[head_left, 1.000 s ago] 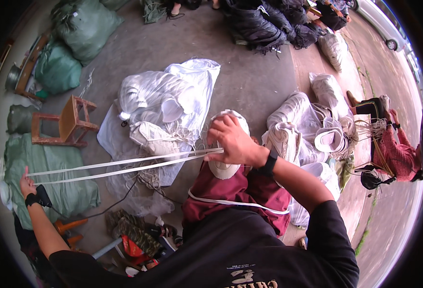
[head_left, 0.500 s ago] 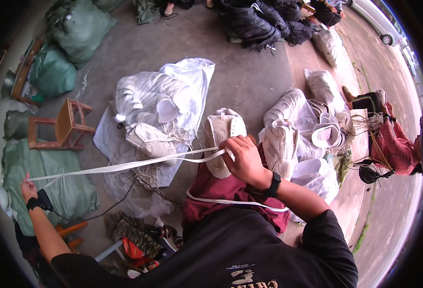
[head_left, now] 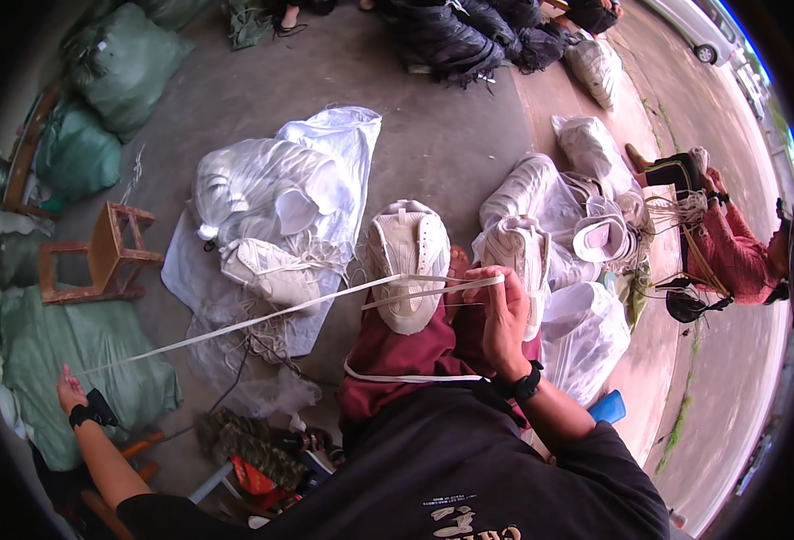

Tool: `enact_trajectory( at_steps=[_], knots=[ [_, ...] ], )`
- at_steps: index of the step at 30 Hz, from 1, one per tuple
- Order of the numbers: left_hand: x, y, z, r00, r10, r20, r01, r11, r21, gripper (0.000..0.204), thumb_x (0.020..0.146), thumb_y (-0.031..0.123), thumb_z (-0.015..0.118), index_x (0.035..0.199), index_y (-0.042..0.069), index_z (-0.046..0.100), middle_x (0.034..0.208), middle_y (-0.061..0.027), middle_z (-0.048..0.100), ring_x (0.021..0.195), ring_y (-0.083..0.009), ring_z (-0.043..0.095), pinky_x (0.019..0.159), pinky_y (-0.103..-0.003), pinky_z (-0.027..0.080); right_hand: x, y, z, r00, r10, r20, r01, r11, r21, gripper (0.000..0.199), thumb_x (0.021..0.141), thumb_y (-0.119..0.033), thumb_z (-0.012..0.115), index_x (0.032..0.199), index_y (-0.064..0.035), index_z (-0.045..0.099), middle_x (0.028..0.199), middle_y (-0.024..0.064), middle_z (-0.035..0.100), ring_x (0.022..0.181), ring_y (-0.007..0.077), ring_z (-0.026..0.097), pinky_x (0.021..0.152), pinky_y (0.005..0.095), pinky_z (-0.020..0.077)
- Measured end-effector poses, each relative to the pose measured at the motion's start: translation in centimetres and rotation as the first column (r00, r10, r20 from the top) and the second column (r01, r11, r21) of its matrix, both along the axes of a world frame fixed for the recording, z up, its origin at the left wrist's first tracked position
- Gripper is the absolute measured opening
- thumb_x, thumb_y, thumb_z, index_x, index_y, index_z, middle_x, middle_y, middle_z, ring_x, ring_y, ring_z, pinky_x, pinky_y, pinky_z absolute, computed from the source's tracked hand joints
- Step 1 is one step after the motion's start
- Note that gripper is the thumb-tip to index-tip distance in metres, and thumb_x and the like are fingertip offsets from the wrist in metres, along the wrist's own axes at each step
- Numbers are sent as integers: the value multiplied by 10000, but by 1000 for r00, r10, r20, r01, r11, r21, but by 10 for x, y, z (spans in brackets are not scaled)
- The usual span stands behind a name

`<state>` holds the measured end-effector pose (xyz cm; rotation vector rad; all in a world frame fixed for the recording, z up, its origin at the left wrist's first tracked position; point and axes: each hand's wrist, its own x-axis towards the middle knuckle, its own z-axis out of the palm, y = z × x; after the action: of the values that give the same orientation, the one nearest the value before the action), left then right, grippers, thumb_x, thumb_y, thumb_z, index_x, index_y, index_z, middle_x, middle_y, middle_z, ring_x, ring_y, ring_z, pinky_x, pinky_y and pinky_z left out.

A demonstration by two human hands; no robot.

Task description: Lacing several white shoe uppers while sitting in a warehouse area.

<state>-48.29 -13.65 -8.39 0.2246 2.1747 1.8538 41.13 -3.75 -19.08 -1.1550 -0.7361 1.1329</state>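
A white sneaker (head_left: pixel 406 234) rests on my left thigh, near the knee, and a second white sneaker (head_left: pixel 525 252) on my right one. Far out to the left, my left hand (head_left: pixel 71 389) pinches one end of a long white shoelace (head_left: pixel 262 319), which runs taut to the first sneaker. My right hand (head_left: pixel 503 317), just right of that sneaker, has another stretch of the lace between thumb and fingers. Whether the lace passes through the eyelets cannot be made out. Another white lace (head_left: pixel 406 378) lies across my lap.
At left front, loose white shoes (head_left: pixel 271 270) lie beside a plastic bag (head_left: pixel 257 184) of shoes. More bagged shoes (head_left: pixel 586 324) stand at right. Green sacks (head_left: pixel 82 360) and a wooden stool (head_left: pixel 104 256) are at left. A person in red (head_left: pixel 735 238) sits at far right.
My right hand has moved from the sneaker out to the right, drawing a stretch of lace with it. The left hand sits lower in view. A blue object now shows by my right elbow.
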Motion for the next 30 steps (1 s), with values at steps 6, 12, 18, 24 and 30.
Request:
enact_trajectory(
  at_steps=[6,12,18,24,30],
  knots=[
    [-10,8,-17,1000,15,-6,-15,994,-109,273,970,254,411,1098,121,611,1137,79,650,590,-21,451,555,-127,427,9,-16,-10,999,-6,-46,2,997,-81,258,1010,-258,452,1011,-16,543,993,114,640,715,111,576,700,252,481],
    [25,34,-39,1000,10,16,-8,987,-160,384,945,243,417,1251,97,599,620,86,385,555,-31,390,517,-165,318,29,-24,5,961,-246,-129,253,967,39,249,1010,-232,452,1018,-3,549,1035,147,643,695,124,599,692,260,505],
    [-8,24,-18,999,-34,-26,33,999,-27,320,883,271,583,1160,127,652,654,85,381,579,-35,392,538,-159,338,88,-23,-1,922,-293,-253,298,954,-17,263,996,-228,488,1046,17,571,989,139,650,705,123,588,682,247,491],
    [8,51,-31,998,-57,-27,54,991,-125,308,885,282,590,1148,135,655,646,78,361,583,-48,364,550,-186,309,156,-33,-5,904,-357,-234,344,934,-98,248,980,-218,518,1073,3,584,987,122,668,696,114,585,656,246,498],
    [46,83,-14,998,-16,-53,11,994,-111,219,875,324,623,1023,176,688,613,71,306,548,-64,308,497,-217,258,224,-40,14,923,-379,-67,368,921,-130,272,986,-255,501,1066,-15,602,969,88,680,706,102,581,626,226,465]
  ],
)
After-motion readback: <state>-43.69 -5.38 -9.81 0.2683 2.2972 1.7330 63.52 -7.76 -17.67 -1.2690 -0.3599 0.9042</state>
